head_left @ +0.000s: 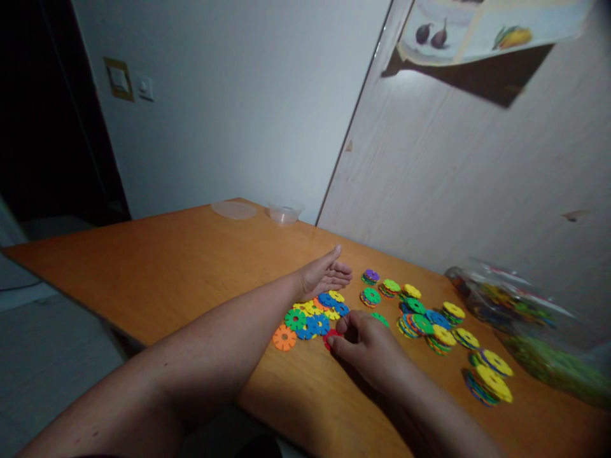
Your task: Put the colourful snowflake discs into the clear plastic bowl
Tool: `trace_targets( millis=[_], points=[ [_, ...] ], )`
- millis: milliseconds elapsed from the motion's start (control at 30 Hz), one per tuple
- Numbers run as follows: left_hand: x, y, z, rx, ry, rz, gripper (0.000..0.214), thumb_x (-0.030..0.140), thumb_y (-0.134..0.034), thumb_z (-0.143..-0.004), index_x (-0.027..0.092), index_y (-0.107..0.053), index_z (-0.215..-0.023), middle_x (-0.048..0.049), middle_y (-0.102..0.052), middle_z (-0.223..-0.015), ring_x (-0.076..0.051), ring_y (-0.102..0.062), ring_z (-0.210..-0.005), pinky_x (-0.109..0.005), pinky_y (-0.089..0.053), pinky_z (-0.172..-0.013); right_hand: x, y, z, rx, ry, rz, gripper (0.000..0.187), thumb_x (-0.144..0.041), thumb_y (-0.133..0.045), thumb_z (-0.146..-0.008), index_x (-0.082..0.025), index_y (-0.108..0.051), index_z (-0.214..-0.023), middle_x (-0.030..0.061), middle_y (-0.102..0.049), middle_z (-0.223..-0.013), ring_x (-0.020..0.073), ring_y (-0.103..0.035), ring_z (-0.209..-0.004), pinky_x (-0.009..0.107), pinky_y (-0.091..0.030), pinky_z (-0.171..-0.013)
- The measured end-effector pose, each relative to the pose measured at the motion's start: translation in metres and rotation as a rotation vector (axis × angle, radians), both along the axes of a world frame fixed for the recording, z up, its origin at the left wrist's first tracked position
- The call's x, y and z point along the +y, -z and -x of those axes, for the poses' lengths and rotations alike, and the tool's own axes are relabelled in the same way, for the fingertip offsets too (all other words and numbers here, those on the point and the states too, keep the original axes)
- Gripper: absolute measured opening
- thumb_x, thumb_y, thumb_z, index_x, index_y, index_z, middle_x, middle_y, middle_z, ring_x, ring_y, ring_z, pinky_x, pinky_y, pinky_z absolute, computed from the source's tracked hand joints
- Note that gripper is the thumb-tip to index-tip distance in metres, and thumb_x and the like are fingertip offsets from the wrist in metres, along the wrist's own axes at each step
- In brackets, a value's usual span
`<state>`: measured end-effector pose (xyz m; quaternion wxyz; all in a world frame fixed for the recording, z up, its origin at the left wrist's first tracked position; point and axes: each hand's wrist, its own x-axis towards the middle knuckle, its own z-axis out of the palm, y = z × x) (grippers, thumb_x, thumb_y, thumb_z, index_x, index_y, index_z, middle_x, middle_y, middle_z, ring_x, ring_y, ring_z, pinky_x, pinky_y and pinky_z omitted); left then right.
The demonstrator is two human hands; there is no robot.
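Pinching red notched plastic disc (pixel 329 336): right hand (pixel 370 352), grip narrow; left hand (pixel 327 275), grip wide, beside loose discs (pixel 310 318).

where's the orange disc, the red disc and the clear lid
orange disc (pixel 284 337): head view, on its middle, at the near left edge of the loose pile
red disc (pixel 329 336): head view, on the uncovered left edge
clear lid (pixel 234 210): head view, on its flat middle, at the table's far end

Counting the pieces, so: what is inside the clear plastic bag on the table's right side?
The clear plastic bag holds more colourful plastic discs, mostly green with some yellow. Glare and blur hide single pieces, and those deeper down are covered.
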<state>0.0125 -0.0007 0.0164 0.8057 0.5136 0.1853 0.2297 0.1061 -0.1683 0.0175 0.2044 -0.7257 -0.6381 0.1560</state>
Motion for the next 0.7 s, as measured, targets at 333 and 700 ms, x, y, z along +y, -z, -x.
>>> trace_targets(
  millis=[333,700],
  points=[
    [0.001,0.002,0.000,-0.007,0.003,-0.012,0.070,0.078,-0.046,-0.075,0.014,-0.065,-0.094,-0.0167,-0.067,-0.112,-0.026,-0.059,-0.114,-0.039,-0.041,-0.104,-0.013,-0.009,0.002,-0.006,0.002,-0.035,0.019,-0.039,-0.061,-0.079,-0.022,-0.051,-0.078,-0.0018,-0.055,-0.067,0.0135,-0.048,-0.060,0.026,-0.031,-0.053],
    [0.002,0.002,0.000,0.002,-0.001,-0.028,0.073,0.080,-0.045,-0.074,0.013,-0.065,-0.096,-0.0178,-0.066,-0.114,-0.026,-0.061,-0.112,-0.038,-0.042,-0.104,-0.017,-0.009,0.011,0.026,-0.014,-0.028,0.014,-0.030,-0.060,-0.077,-0.022,-0.050,-0.082,-0.0019,-0.055,-0.071,0.0131,-0.047,-0.062,0.025,-0.029,-0.052]
  ],
)
